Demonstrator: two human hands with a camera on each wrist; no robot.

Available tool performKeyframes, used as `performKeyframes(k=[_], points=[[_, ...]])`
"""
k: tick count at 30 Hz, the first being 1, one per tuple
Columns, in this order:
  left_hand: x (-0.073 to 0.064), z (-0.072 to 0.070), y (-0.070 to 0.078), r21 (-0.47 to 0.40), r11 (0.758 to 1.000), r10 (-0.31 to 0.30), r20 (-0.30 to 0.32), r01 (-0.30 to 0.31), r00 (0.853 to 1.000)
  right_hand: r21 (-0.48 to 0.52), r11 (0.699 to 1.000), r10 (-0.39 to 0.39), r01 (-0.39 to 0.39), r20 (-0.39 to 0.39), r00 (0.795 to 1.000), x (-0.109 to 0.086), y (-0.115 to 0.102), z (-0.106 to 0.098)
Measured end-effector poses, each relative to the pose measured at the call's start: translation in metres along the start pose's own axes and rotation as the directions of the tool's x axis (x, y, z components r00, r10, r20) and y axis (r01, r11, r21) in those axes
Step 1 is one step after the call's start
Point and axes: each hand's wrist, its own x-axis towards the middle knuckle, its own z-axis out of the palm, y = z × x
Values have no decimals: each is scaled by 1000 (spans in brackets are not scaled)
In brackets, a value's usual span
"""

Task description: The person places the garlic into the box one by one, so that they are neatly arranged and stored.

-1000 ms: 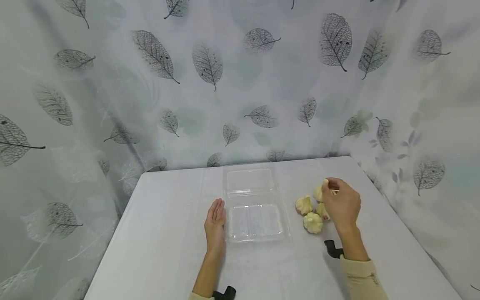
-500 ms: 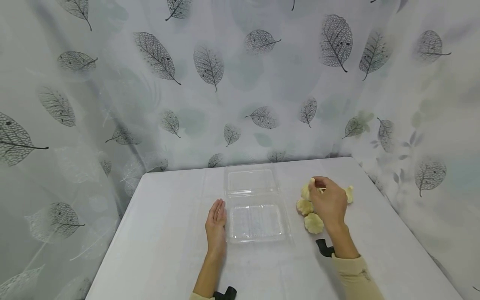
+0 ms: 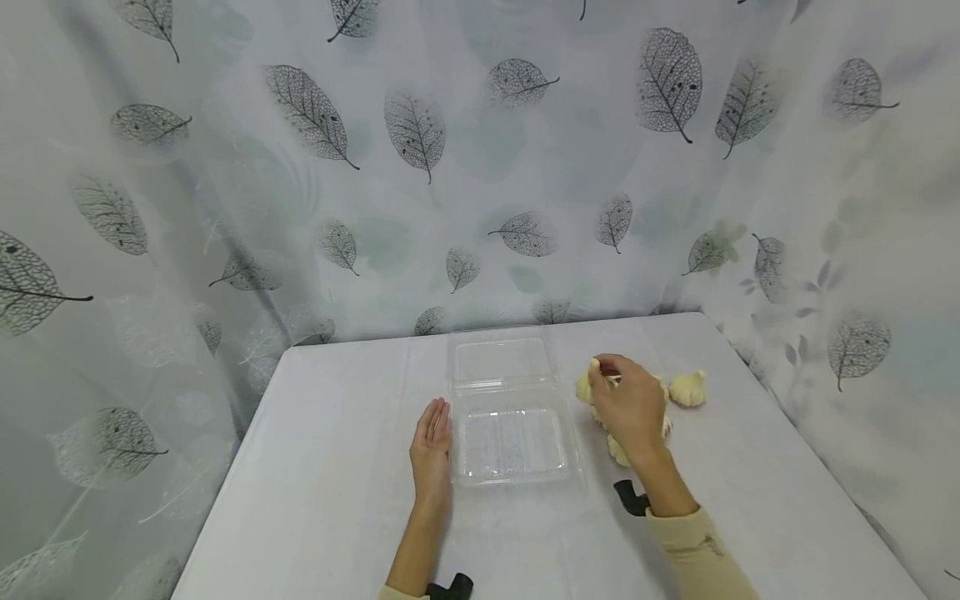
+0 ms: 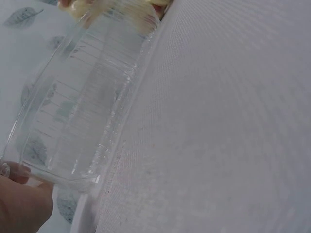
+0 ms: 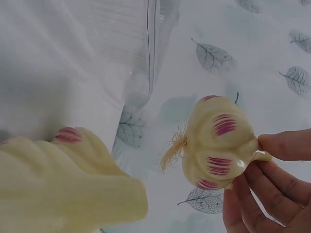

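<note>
My right hand (image 3: 632, 408) pinches a cream garlic bulb (image 3: 583, 387) by its stem, between thumb and fingers. In the right wrist view this garlic bulb (image 5: 221, 141) has purple streaks and a tuft of roots, and it hangs above the table. My left hand (image 3: 431, 471) lies with straight fingers along the left side of a clear plastic clamshell box (image 3: 517, 481). The box's lid (image 3: 498, 340) is folded back, away from me. Up close, in the left wrist view, my left hand (image 4: 24, 204) is at the corner of the box, partly cut off.
One garlic bulb (image 3: 688, 389) sits apart on the right. Several more, such as the garlic bulb (image 3: 617, 452) below my right hand, are partly hidden by it. The white table (image 3: 337, 467) ends at a leaf-patterned curtain (image 3: 450, 208) behind.
My right hand has moved left towards the box with the garlic bulb. The bulb on the far right has come into view from behind the hand. My left hand has stayed in place.
</note>
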Motion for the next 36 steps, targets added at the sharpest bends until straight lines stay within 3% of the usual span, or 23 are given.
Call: performKeyframes(k=[14, 36], points=[[0, -2, 0, 26, 999, 25, 25, -25, 999, -18, 999, -35, 35, 16, 999, -1, -11, 12], [0, -2, -1, 39, 999, 22, 7, -22, 1000, -1, 999, -44, 44, 62, 997, -3, -17, 29]])
